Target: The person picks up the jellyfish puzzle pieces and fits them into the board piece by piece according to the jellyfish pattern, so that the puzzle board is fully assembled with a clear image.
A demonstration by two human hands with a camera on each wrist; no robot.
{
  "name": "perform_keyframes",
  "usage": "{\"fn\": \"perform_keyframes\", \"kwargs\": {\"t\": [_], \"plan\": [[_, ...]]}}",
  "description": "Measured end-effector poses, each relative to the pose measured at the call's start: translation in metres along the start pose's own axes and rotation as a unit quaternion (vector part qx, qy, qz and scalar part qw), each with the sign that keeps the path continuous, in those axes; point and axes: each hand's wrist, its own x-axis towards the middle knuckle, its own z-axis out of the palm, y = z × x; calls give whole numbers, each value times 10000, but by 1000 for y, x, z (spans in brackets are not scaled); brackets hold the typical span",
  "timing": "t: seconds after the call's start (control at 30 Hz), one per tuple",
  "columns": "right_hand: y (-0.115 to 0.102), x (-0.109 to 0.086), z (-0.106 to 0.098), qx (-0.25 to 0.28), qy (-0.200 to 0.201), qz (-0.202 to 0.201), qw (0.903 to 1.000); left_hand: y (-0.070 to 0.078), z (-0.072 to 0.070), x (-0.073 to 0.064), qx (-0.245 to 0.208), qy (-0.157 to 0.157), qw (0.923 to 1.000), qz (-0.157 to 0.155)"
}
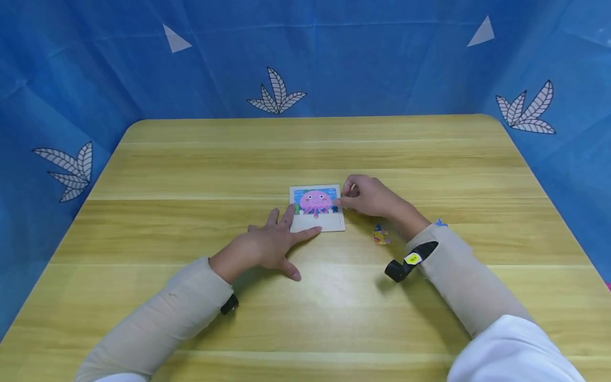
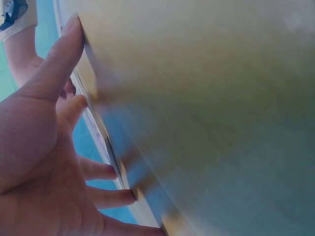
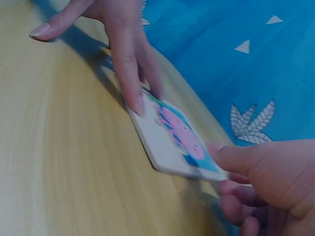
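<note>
A white-framed jigsaw puzzle board (image 1: 315,223) lies flat on the table. A pink jellyfish picture (image 3: 183,135) on blue fills its far part, while the near strip is bare white. My left hand (image 1: 267,244) is spread at the board's near-left corner; its thumb points off over the tabletop and a straight fingertip rests on the bare strip. At the right edge, my right hand (image 1: 369,196) has its thumb on the picture and its other fingers curled against the board's side. A loose puzzle piece (image 1: 381,235), yellow with blue, lies right of the board.
Another small blue piece (image 1: 441,223) is partly hidden by the right sleeve. The wooden table (image 1: 305,329) reaches back to a blue curtain (image 1: 363,63) printed with white leaves and triangles. Black wrist cameras (image 1: 406,263) stick out from the sleeves.
</note>
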Motion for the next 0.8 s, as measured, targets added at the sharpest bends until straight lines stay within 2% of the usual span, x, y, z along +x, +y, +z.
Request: {"fn": "perform_keyframes", "kwargs": {"t": [0.27, 0.53, 0.8], "plan": [[21, -21, -15, -332, -328, -393, 9981, 0, 0, 0, -45, 7, 10000, -22], [32, -37, -23, -222, -563, -362, 9975, -1, 0, 1, -70, 29, 10000, 20], [35, -49, -26, -397, -804, -280, 9956, -1, 1, 1, -82, 55, 9999, 28]]}}
